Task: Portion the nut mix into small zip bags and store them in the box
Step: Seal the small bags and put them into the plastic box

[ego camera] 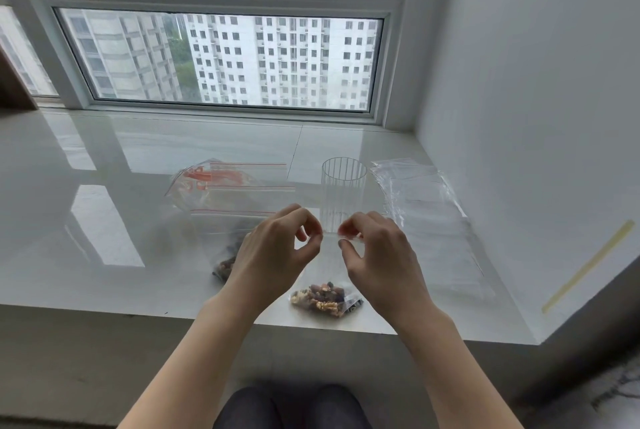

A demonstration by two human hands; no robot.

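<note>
Item: small zip bag (pixel 329 276), clear thin plastic. You are holding it upright at lower centre of the frame, your left hand (pixel 277 252) and right hand (pixel 377 255) each pinching its top edge. The nut mix (pixel 320 298), brown and tan, is lumping in its bottom, resting on the glossy white stone desk (pixel 104 220). A ribbed clear cylindrical glass (pixel 343 193) is standing just behind your hands. Red-striped zip bags (pixel 228 189) are lying centre left; flat clear bags (pixel 426 213) are stacked right. No readable writing.
</note>
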